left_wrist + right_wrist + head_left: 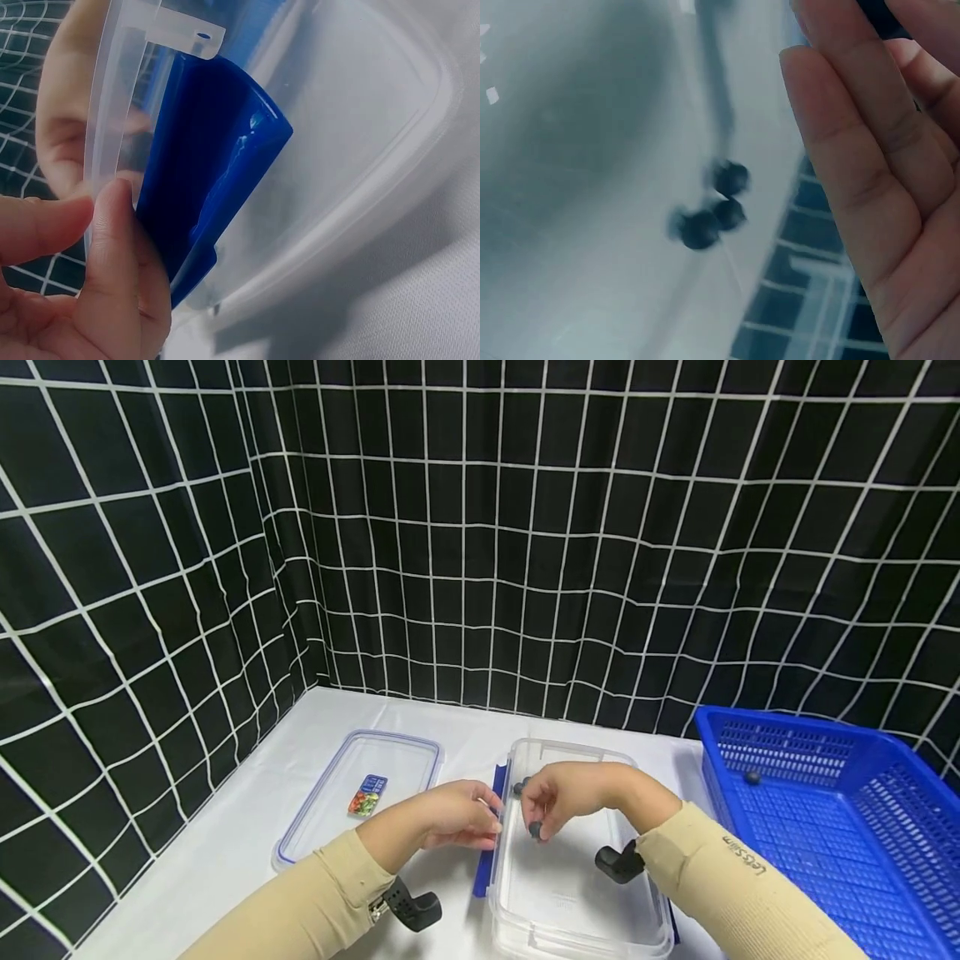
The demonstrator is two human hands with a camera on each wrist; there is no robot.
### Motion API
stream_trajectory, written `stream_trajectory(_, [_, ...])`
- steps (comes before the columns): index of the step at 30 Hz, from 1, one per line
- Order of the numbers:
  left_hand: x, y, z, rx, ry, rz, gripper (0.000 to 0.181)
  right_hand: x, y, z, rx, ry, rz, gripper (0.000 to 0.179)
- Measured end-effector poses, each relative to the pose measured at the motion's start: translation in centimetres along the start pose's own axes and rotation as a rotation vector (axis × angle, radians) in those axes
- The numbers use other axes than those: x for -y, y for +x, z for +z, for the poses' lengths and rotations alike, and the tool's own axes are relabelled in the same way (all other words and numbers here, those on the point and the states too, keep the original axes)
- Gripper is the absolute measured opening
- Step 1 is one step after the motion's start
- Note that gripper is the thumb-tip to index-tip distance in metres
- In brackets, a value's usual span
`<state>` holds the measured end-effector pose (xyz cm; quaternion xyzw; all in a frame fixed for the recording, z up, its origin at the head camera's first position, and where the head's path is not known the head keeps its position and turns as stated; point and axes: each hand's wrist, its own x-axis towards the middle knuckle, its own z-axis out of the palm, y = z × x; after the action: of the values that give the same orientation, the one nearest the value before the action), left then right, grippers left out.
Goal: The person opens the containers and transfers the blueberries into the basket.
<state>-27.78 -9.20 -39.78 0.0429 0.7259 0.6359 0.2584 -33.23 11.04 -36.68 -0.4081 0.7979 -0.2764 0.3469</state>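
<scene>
My right hand (pixel 573 789) pinches a dark blueberry (pixel 535 830) between thumb and fingertips, over the clear plastic container (pixel 577 893). In the right wrist view only an edge of that berry shows, at the top between the fingers. Three blueberries (pixel 731 178) lie close together on the container's floor, near its far left corner. My left hand (pixel 461 817) holds the container's left rim, thumb on one side and fingers on the other. Beside those fingers, in the left wrist view, a blue locking flap (pixel 202 172) hangs folded outward from the wall.
On the left of the white table (pixel 240 827) lies a clear lid (pixel 408 760) with a blue seal and a picture label (pixel 367 795). A blue perforated basket (pixel 810 827) stands at the right, a single blueberry (pixel 752 777) inside. Black grid-patterned curtains (pixel 487 543) hang behind and at left.
</scene>
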Motion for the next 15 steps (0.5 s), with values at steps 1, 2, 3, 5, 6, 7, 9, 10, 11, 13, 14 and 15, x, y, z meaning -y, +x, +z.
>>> stream_trajectory(1, [0.0,0.0,0.0,0.002,-0.003,0.0,0.027,-0.2,-0.2,-0.4,-0.027,0.012,-0.022,0.013])
stream_trajectory(2, [0.0,0.0,-0.1,0.003,-0.007,0.002,0.028,-0.3,-0.3,-0.7,-0.053,0.025,-0.039,0.013])
stream_trajectory(3, [0.0,0.0,-0.1,0.004,-0.009,0.004,0.028,-0.4,-0.4,-1.1,-0.082,0.03,-0.051,0.012])
stream_trajectory(5, [0.0,0.1,-0.1,0.005,-0.014,0.008,0.028,-0.6,-0.8,-1.7,-0.137,0.038,-0.063,0.012])
stream_trajectory(6, [0.0,0.1,-0.1,0.007,-0.016,0.008,0.028,-0.7,-0.9,-1.9,-0.163,0.037,-0.065,0.012])
stream_trajectory(7, [0.0,0.2,-0.1,0.008,-0.018,0.008,0.028,-0.7,-1.1,-2.1,-0.184,0.044,-0.065,0.012])
stream_trajectory(9, [0.0,0.2,-0.1,0.011,-0.021,0.012,0.028,-0.7,-1.5,-2.5,-0.225,0.054,-0.065,0.012])
stream_trajectory(10, [0.0,0.2,-0.1,0.013,-0.022,0.012,0.028,-0.7,-1.7,-2.7,-0.245,0.054,-0.066,0.012])
stream_trajectory(11, [0.0,0.2,0.0,0.015,-0.022,0.013,0.028,-0.6,-2.0,-2.9,-0.266,0.053,-0.068,0.012])
stream_trajectory(13, [0.1,0.2,0.0,0.016,-0.022,0.015,0.028,-0.3,-2.7,-3.3,-0.306,0.049,-0.071,0.013])
stream_trajectory(14, [0.1,0.1,0.1,0.015,-0.021,0.016,0.028,-0.2,-3.0,-3.5,-0.329,0.049,-0.073,0.014])
stream_trajectory(15, [0.1,0.1,0.1,0.012,-0.02,0.015,0.029,-0.1,-3.4,-3.8,-0.352,0.05,-0.075,0.015])
